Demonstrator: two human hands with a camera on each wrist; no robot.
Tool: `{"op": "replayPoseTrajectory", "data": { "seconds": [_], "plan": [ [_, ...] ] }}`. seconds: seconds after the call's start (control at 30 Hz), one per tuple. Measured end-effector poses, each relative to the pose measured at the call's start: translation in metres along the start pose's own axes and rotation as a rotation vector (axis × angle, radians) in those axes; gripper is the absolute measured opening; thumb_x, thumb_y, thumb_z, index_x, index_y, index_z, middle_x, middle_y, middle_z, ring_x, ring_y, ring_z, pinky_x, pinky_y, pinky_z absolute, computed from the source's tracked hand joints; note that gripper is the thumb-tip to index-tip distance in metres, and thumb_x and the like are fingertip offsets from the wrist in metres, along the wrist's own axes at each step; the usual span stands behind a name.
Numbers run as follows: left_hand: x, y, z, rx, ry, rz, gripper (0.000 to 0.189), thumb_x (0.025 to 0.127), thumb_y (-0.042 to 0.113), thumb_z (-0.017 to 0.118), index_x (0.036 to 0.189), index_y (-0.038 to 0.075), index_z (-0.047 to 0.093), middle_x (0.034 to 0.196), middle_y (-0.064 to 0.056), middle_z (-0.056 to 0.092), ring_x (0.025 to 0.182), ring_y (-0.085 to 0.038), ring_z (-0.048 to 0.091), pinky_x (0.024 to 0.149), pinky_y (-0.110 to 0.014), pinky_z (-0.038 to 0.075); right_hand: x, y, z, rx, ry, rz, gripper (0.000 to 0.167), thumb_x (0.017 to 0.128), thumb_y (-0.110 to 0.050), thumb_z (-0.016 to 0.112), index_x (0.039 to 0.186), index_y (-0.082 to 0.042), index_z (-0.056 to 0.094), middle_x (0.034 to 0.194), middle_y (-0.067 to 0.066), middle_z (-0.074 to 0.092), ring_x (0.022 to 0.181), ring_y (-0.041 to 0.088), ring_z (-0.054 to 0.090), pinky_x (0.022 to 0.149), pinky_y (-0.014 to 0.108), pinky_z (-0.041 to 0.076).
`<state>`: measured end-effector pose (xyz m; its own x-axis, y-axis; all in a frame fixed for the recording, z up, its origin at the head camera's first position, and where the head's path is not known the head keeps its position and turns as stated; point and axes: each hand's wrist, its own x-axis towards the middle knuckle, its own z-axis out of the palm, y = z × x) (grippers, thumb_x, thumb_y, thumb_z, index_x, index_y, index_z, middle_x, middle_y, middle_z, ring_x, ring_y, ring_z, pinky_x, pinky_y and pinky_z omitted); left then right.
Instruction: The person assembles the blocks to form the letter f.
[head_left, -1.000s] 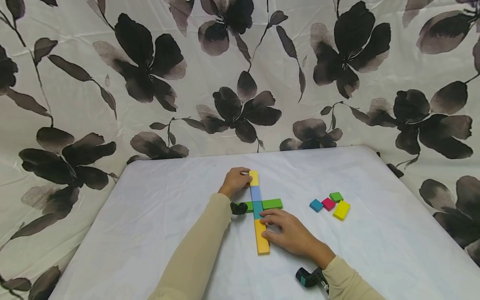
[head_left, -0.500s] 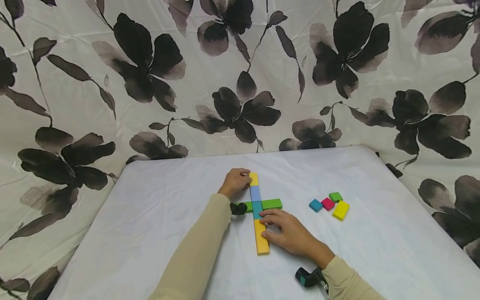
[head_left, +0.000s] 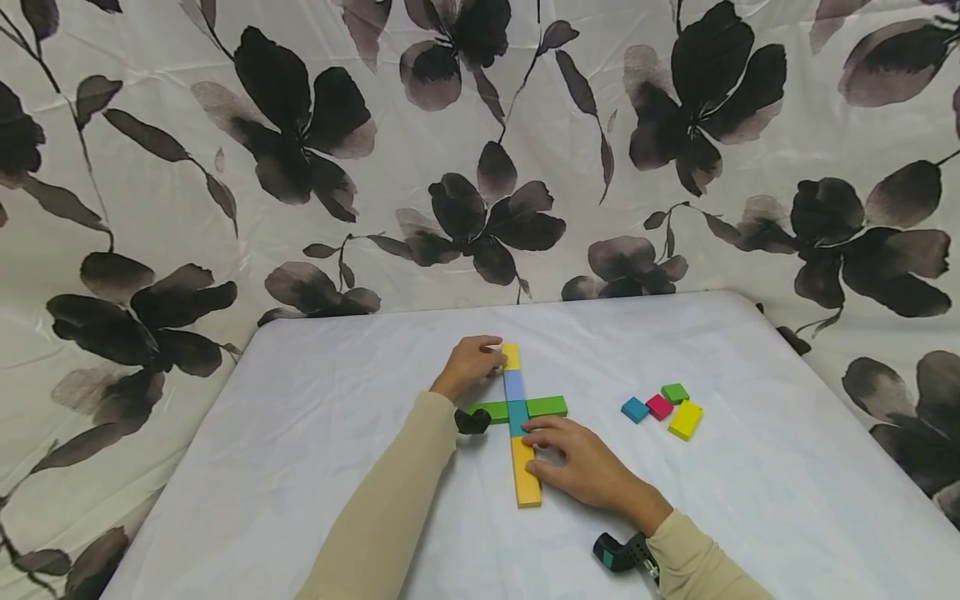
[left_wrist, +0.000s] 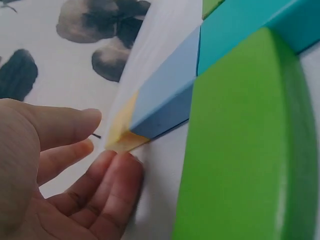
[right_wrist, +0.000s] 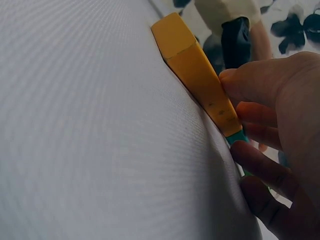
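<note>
Wooden blocks form a cross on the white-covered table. Its upright runs from a yellow block (head_left: pixel 512 357) at the far end through a light blue block (head_left: pixel 513 385) and a teal block (head_left: pixel 517 417) to a long orange block (head_left: pixel 526 472). Green blocks, one on the left (head_left: pixel 495 410) and one on the right (head_left: pixel 547 406), make the arms. My left hand (head_left: pixel 471 365) has loosely bent fingers right at the yellow block's left side. In the right wrist view, my right hand (right_wrist: pixel 290 115) rests its thumb on the orange block, fingers beside the teal one.
Right of the cross lies a loose group: a blue block (head_left: pixel 634 410), a red block (head_left: pixel 660 407), a green block (head_left: pixel 675 393) and a yellow block (head_left: pixel 686 420). A floral curtain (head_left: pixel 450 150) hangs behind the table (head_left: pixel 337 367). A black wrist mount (head_left: pixel 622 552) sits on my right wrist.
My left wrist has shifted slightly left and nearer, uncovering more of the left green block. The right hand stays in place at the cross.
</note>
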<state>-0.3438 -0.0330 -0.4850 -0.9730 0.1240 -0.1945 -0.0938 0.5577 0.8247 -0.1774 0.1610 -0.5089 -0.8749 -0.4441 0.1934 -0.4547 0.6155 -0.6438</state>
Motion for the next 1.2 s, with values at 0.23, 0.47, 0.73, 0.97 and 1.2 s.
{"op": "replayPoseTrajectory", "data": {
  "seconds": [0.23, 0.47, 0.73, 0.97, 1.2],
  "plan": [
    [-0.024, 0.003, -0.008, 0.045, 0.039, 0.13, 0.031, 0.097, 0.024, 0.067, 0.127, 0.014, 0.069, 0.114, -0.004, 0.067, 0.096, -0.021, 0.063, 0.083, -0.036, 0.054, 0.0, 0.001, 0.001, -0.009, 0.007, 0.005, 0.036, 0.094, -0.036, 0.072, 0.126, -0.019, 0.07, 0.139, -0.015, 0.055, 0.127, 0.01, 0.051, 0.105, 0.042, 0.046],
    [-0.06, -0.004, -0.009, 0.235, 0.087, 0.297, 0.03, 0.097, 0.024, 0.067, 0.126, 0.014, 0.07, 0.113, -0.003, 0.066, 0.106, -0.02, 0.062, 0.091, -0.038, 0.053, -0.001, 0.001, 0.002, 0.005, 0.001, 0.003, 0.035, 0.094, -0.035, 0.072, 0.125, -0.019, 0.07, 0.138, -0.013, 0.055, 0.121, 0.008, 0.054, 0.102, 0.041, 0.048],
    [-0.099, -0.012, -0.008, 0.404, 0.087, 0.411, 0.03, 0.096, 0.024, 0.07, 0.125, 0.016, 0.071, 0.113, -0.003, 0.065, 0.105, -0.02, 0.061, 0.091, -0.038, 0.053, -0.001, 0.001, 0.003, 0.002, 0.015, -0.006, 0.034, 0.094, -0.035, 0.072, 0.124, -0.019, 0.071, 0.138, -0.013, 0.056, 0.113, 0.004, 0.056, 0.098, 0.038, 0.05],
    [-0.118, -0.02, -0.004, 0.578, 0.077, 0.553, 0.027, 0.094, 0.026, 0.072, 0.119, 0.017, 0.074, 0.112, 0.0, 0.064, 0.105, -0.018, 0.059, 0.09, -0.036, 0.053, -0.002, 0.001, 0.003, 0.005, 0.025, -0.018, 0.033, 0.094, -0.035, 0.073, 0.123, -0.019, 0.071, 0.137, -0.011, 0.057, 0.111, 0.004, 0.057, 0.096, 0.038, 0.051],
    [-0.129, -0.023, -0.003, 0.594, 0.068, 0.633, 0.026, 0.094, 0.027, 0.072, 0.118, 0.017, 0.075, 0.113, 0.001, 0.064, 0.107, -0.017, 0.056, 0.091, -0.034, 0.052, 0.0, 0.0, 0.001, 0.044, 0.054, -0.029, 0.027, 0.094, -0.027, 0.073, 0.12, -0.019, 0.072, 0.133, -0.008, 0.061, 0.105, 0.005, 0.061, 0.091, 0.034, 0.053]
  ]
}}
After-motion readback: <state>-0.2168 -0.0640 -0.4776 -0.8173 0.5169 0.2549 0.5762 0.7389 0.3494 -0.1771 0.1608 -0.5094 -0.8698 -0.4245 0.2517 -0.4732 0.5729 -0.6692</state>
